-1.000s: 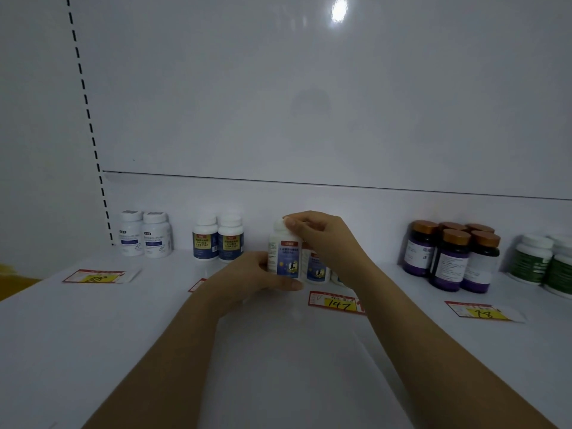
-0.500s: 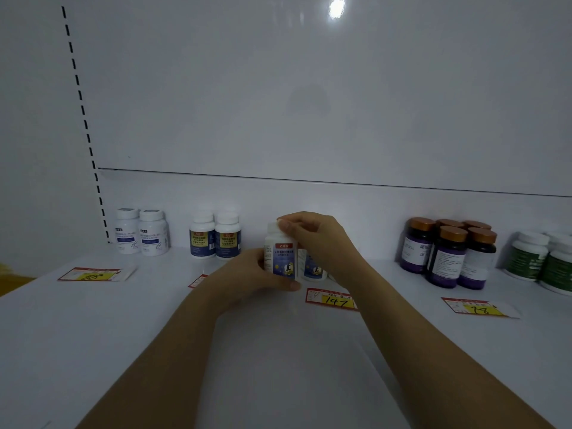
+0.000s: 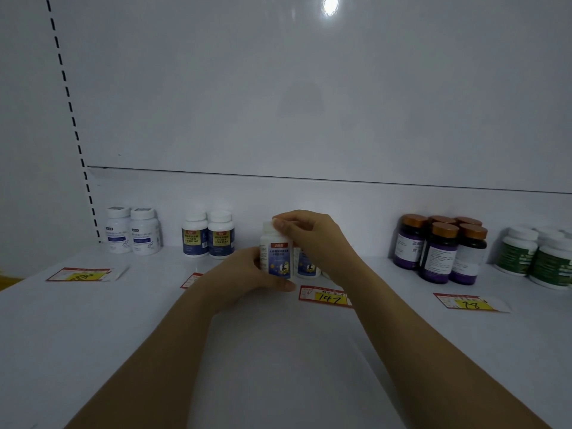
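Note:
A small white bottle (image 3: 276, 258) with a blue and red label stands upright in the middle of the white shelf (image 3: 278, 351). My left hand (image 3: 244, 278) grips its lower body, thumb under the label. My right hand (image 3: 312, 239) curls over the top and pinches its white cap. A second bottle of the same kind (image 3: 307, 267) stands just behind and to the right, partly hidden by my right hand.
Along the back wall stand two white bottles (image 3: 133, 230), two blue-labelled bottles (image 3: 207, 235), several dark purple bottles with copper caps (image 3: 439, 249) and green-labelled bottles (image 3: 535, 257). Price tags lie at the left (image 3: 80, 274), centre (image 3: 325, 297) and right (image 3: 467, 302).
Both hands keep their hold on the bottle. The whole scene sits slightly higher in view; nothing on the shelf has moved.

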Available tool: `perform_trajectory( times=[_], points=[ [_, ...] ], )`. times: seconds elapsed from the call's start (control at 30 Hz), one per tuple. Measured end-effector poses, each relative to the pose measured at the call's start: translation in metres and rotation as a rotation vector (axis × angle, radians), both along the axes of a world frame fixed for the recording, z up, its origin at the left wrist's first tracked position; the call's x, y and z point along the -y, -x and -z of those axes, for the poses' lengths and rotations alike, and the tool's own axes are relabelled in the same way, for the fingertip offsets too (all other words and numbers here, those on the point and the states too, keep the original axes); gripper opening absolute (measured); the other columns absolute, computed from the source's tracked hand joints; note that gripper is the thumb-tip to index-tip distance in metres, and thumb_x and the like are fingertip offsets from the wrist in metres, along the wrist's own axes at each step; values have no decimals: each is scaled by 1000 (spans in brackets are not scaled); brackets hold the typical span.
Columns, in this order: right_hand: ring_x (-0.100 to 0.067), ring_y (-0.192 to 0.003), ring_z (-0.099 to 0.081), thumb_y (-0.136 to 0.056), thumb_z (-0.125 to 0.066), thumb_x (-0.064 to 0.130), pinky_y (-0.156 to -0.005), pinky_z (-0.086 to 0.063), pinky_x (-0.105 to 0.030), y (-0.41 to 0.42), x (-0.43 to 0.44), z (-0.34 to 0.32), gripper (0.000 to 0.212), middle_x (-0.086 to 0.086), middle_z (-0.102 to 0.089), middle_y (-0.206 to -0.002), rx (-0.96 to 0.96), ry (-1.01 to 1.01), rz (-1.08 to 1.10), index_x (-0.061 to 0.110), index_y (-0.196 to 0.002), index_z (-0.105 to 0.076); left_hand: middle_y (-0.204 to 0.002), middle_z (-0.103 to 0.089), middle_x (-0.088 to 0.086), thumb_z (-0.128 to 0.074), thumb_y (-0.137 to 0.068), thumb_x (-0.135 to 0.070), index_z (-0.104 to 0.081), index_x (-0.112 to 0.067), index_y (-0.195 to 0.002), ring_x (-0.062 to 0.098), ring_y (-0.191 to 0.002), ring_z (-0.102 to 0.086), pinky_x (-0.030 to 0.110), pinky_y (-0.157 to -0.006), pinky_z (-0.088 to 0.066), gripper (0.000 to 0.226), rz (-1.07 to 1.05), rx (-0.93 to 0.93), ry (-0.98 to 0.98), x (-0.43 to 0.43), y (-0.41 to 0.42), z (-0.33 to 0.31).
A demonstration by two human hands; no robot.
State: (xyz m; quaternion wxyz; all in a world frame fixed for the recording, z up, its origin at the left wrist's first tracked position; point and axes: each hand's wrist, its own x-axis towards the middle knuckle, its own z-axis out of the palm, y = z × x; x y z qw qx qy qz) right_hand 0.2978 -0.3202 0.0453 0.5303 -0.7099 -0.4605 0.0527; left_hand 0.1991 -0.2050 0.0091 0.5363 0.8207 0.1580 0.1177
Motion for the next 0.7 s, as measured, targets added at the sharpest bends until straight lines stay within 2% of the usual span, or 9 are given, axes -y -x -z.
perform_trajectory(
  times=[0.4,0.57,0.7],
  points=[
    [-15,-93,-67,-92,-58,32,-87,-56,-35,-3,0,-1,21,4,-70,-98,-43,-31,9,20,-105,-69,-106,-72,0,-82,-65,-9,-63,-15,-115,17,-101,-67,40,-100,-47,55,25,27,49,4,0,-3],
    [-18,-94,-67,-94,-54,33,-88,-55,-40,-5,1,-3,22,1,-70,-101,-73,-49,26,21,-105,-68,-106,-71,-1,-78,-69,-3,-62,-19,-111,16,-100,-67,38,-99,-47,48,20,46,62,8,3,-8],
    [-20,-96,-67,-96,-52,27,-89,-55,-44,-6,4,-4,21,-3,-70,-104,-181,-125,-35,20,-110,-66,-108,-71,-2,-77,-71,-3,-62,-23,-110,15,-103,-66,39,-100,-46,47,23,92,86,7,5,-10]
  ],
)
